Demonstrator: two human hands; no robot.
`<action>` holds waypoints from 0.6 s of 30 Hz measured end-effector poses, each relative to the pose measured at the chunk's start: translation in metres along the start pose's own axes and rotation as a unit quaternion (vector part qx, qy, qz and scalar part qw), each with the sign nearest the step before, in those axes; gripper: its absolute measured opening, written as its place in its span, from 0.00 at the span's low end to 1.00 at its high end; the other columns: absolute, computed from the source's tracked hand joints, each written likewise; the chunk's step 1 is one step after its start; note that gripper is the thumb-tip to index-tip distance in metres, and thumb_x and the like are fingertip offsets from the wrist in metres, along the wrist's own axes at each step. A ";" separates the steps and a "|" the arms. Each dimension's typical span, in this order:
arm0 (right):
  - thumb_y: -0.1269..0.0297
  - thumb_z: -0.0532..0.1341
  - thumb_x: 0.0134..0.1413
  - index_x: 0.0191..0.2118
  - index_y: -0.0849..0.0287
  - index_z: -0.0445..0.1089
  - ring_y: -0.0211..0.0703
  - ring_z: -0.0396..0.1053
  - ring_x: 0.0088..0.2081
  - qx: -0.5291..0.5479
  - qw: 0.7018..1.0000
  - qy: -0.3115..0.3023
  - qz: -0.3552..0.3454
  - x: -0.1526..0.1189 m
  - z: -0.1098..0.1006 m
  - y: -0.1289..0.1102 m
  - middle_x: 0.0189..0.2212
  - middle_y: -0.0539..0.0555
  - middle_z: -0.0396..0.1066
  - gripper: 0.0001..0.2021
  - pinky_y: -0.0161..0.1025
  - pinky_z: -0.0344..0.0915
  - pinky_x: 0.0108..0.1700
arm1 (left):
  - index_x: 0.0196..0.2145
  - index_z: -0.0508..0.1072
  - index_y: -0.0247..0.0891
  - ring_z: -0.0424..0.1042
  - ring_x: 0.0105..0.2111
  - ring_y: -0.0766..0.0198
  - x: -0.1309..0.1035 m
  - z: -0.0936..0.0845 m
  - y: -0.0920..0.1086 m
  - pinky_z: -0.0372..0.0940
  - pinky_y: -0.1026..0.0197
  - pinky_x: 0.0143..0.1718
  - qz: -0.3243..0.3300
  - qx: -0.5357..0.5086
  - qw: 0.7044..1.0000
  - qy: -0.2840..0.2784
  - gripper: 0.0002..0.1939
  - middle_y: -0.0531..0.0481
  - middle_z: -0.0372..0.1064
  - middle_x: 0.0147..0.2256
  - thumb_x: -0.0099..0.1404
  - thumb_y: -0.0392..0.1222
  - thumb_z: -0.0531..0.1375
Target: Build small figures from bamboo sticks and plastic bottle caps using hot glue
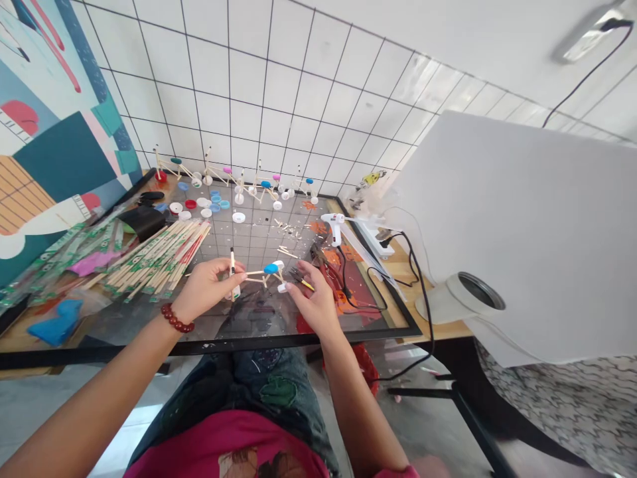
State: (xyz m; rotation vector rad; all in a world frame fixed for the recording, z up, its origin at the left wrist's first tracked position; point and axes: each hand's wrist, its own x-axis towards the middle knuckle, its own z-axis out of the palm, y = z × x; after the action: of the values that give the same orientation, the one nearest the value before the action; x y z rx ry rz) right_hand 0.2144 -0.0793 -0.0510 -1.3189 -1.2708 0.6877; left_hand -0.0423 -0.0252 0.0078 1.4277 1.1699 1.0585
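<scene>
A small stick model point(256, 273) with a blue oval seat point(271, 269) and white cap wheels stands over the glass tabletop near its front edge. My left hand point(212, 282) pinches the upright black-tipped stick point(232, 262) at the model's left end. At the other end, my right hand point(313, 295) has its thumb by a white cap wheel point(283, 288), fingers apart; whether it touches the wheel is too small to tell. Pliers point(304, 281) with a yellow-marked handle lie beside the right fingers.
Several similar models point(266, 184) line the back. Bottle caps point(190, 204) and bundled chopsticks point(159, 259) lie left. A white glue gun point(335, 226), its cable and a power strip point(371, 237) are right, beside a white canister point(462, 295). Stick scraps point(287, 252) dot the middle.
</scene>
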 end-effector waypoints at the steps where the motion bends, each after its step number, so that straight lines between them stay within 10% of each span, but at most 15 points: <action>1: 0.51 0.77 0.55 0.63 0.48 0.79 0.60 0.74 0.68 -0.007 1.000 -0.013 -0.019 0.005 0.003 -0.005 0.65 0.59 0.79 0.30 0.66 0.65 0.77 | 0.27 0.86 0.42 0.78 0.34 0.52 0.002 -0.001 -0.003 0.72 0.59 0.31 -0.004 -0.005 1.000 -0.012 0.12 0.43 0.86 0.40 0.50 0.47 0.81; 8: 0.55 0.83 0.46 0.48 0.45 0.84 0.63 0.78 0.60 -0.052 0.988 -0.129 -0.071 0.039 0.040 -0.026 0.52 0.54 0.84 0.21 0.65 0.67 0.73 | 0.27 0.85 0.39 0.75 0.30 0.59 0.007 -0.005 -0.010 0.69 0.61 0.27 -0.036 -0.098 0.994 -0.014 0.19 0.39 0.86 0.42 0.45 0.51 0.84; 13: 0.58 0.76 0.57 0.37 0.46 0.83 0.56 0.82 0.47 -0.059 0.988 -0.132 -0.058 0.041 0.055 -0.023 0.39 0.50 0.86 0.04 0.56 0.75 0.61 | 0.53 0.86 0.43 0.83 0.52 0.46 -0.006 -0.011 -0.015 0.78 0.52 0.51 -0.034 -0.074 0.997 -0.004 0.41 0.40 0.84 0.56 0.38 0.40 0.86; 18: 0.54 0.76 0.58 0.39 0.47 0.84 0.53 0.82 0.43 -0.061 0.987 -0.137 -0.057 0.039 0.053 -0.020 0.37 0.49 0.86 0.07 0.52 0.76 0.59 | 0.52 0.86 0.42 0.83 0.56 0.42 -0.012 -0.013 -0.020 0.76 0.48 0.61 -0.046 -0.059 0.997 0.018 0.39 0.41 0.86 0.52 0.39 0.37 0.85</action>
State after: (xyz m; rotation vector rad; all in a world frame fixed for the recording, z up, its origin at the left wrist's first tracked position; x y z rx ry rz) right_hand 0.1695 -0.0309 -0.0320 -1.2679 -1.6194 0.7386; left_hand -0.0599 -0.0341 -0.0108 1.2569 1.1676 1.0751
